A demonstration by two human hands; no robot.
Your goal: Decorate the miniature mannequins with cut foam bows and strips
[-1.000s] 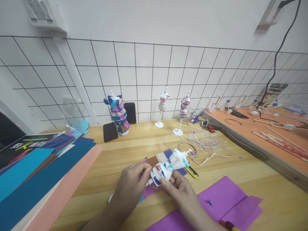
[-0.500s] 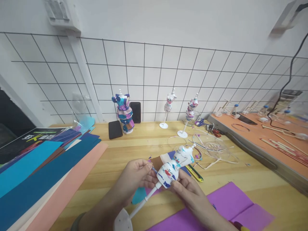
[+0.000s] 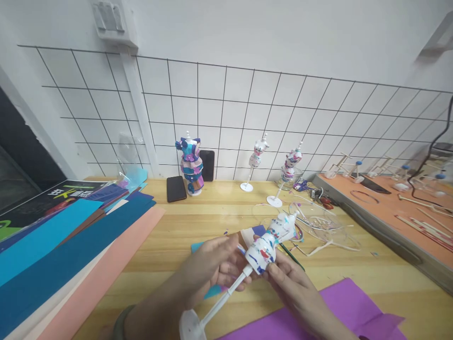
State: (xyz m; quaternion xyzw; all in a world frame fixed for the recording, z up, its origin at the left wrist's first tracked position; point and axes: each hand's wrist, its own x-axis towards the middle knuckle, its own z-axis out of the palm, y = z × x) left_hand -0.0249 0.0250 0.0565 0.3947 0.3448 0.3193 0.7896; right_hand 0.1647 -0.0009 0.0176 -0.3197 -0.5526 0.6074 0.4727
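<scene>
I hold a small white mannequin spattered with blue, red and purple paint, tilted with its neck to the upper right. Its white pole runs down-left to a round base lifted off the wooden table. My left hand grips the lower torso from the left, and my right hand pinches it from the right underneath. Small paper scraps in brown, white and blue lie just behind my hands.
Sheets of blue, teal and salmon paper fan out at the left. Purple paper lies at the front right. A dressed mannequin, two phones and two bare mannequins stand by the wire grid. Clear plastic dishes and an orange board are at the right.
Both hands have lifted the mannequin off the table and tilted it up, so its pole and base now show. The view has shifted to the left.
</scene>
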